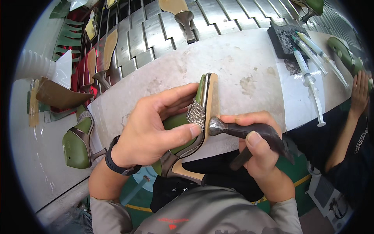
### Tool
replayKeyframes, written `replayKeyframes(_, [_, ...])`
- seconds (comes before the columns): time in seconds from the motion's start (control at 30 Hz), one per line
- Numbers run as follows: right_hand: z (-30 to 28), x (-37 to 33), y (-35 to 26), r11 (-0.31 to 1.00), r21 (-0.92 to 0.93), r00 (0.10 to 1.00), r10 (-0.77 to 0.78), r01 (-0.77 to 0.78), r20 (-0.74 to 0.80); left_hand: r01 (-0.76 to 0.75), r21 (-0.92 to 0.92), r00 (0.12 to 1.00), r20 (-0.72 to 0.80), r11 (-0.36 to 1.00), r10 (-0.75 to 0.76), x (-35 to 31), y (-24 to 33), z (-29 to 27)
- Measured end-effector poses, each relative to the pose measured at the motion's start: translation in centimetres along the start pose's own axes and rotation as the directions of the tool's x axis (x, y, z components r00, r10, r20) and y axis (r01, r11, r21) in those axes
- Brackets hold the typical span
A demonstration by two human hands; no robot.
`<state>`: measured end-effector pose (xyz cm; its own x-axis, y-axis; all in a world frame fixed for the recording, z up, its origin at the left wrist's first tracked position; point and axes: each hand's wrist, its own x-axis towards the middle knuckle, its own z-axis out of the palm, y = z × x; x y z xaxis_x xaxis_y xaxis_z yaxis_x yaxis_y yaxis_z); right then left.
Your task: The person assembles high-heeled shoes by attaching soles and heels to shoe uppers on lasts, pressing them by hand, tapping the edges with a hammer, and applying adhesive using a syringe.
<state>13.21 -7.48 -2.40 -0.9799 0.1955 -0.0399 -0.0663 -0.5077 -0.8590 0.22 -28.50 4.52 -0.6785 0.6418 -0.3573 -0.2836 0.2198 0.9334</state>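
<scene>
My left hand [146, 130] is closed round a green high-heeled shoe [196, 113], its thumb pressing beside a sparkling rhinestone band. The shoe is tipped on its side with the tan sole facing right and the heel pointing down toward me. A dark hammer [249, 132] is gripped in my right hand [267, 152], thumb on top of it. Its rounded metal face rests against, or very close to, the middle of the sole. Part of the shoe's upper is hidden behind my left fingers.
Another green heeled shoe [78, 146] lies on the table at the left. Slatted metal conveyor [152, 35] runs along the back, carrying a heeled sole [184, 17]. Syringes [307, 78] and a black block [281, 42] lie at the right, near a co-worker's hand [360, 87] and green shoe [343, 52].
</scene>
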Motion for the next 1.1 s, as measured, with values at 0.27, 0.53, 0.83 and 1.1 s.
replayKeyframes(0.27, [-0.1, 0.4, -0.7, 0.999, -0.015, 0.99, -0.047, 0.049, 0.129, -0.048, 0.038, 0.997, -0.06, 0.998, 0.05, -0.4, -0.2, 0.6])
replayKeyframes(0.53, [1.6, 4.3, -6.4, 0.764, -0.541, 0.877, -0.067, 0.352, 0.476, -0.202, 0.24, 0.975, -0.044, 0.95, 0.219, -0.3, -1.9, -0.1])
replayKeyframes(0.83, [3.2, 7.3, -7.7, 0.718, -0.657, 0.886, 0.123, 0.232, 0.448, -0.371, 0.631, 0.893, 0.04, 0.682, 0.449, -0.1, -2.9, 0.8])
replayKeyframes(1.1, [3.2, 7.8, -7.0, 0.741, -0.65, 0.915, 0.13, 0.167, 0.383, -0.381, 0.639, 0.877, 0.021, 0.669, 0.48, 0.1, -3.0, 0.5])
